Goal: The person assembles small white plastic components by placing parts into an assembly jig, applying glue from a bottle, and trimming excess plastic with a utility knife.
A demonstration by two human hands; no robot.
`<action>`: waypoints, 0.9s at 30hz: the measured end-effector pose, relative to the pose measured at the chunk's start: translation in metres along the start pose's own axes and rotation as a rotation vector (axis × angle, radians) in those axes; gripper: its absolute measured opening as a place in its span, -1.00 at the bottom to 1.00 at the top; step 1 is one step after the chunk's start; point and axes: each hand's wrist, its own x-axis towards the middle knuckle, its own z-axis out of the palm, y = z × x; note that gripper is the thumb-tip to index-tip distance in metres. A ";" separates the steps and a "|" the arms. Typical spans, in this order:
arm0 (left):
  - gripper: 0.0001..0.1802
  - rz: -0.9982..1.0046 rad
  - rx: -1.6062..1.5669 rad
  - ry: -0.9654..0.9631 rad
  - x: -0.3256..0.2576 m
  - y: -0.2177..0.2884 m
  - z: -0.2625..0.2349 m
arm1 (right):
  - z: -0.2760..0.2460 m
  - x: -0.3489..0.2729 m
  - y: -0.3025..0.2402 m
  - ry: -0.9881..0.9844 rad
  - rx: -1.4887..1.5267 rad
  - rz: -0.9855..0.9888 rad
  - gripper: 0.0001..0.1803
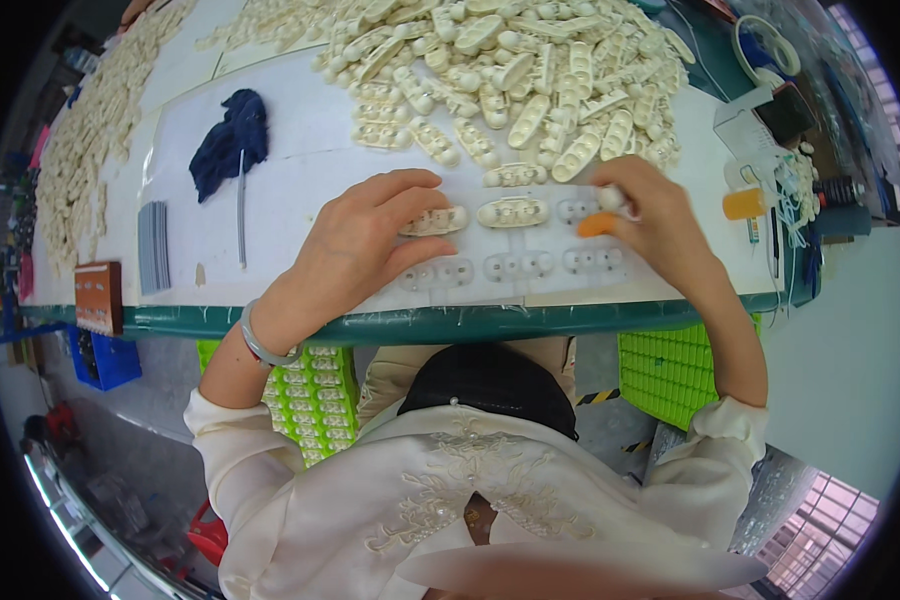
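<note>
My left hand [355, 230] reaches in from the left, thumb and fingers curled around a cream oval plastic part [436, 221]. The part sits in the back row of a clear tray [515, 245] with several shaped recesses. Next to it lies another cream oval part [512, 212] with small metal bits inside. My right hand [660, 218] is bent over the tray's right end, its fingers closed around a small pale piece [611, 198], partly hidden. An orange cover [598, 224] is at its thumb tip. The front row of recesses holds no cream parts.
A large heap of cream parts [530, 70] fills the far middle, with another heap [100, 130] at left. A dark blue cloth [232, 140], a thin rod [241, 215] and grey strips [154, 245] lie left. Bottles and a box [760, 120] stand right. Green crates [315, 395] are below the table edge.
</note>
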 end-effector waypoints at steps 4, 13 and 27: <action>-0.64 0.092 0.003 -0.013 0.024 0.020 0.008 | 0.002 0.003 0.003 -0.078 -0.048 -0.078 -0.63; -0.69 0.084 0.128 -0.121 0.063 -0.020 -0.007 | -0.003 -0.005 0.024 -0.028 -0.198 -0.135 -0.63; -0.68 0.346 0.378 -0.354 0.094 -0.052 0.024 | 0.010 0.031 0.011 0.027 -0.106 -0.347 -0.69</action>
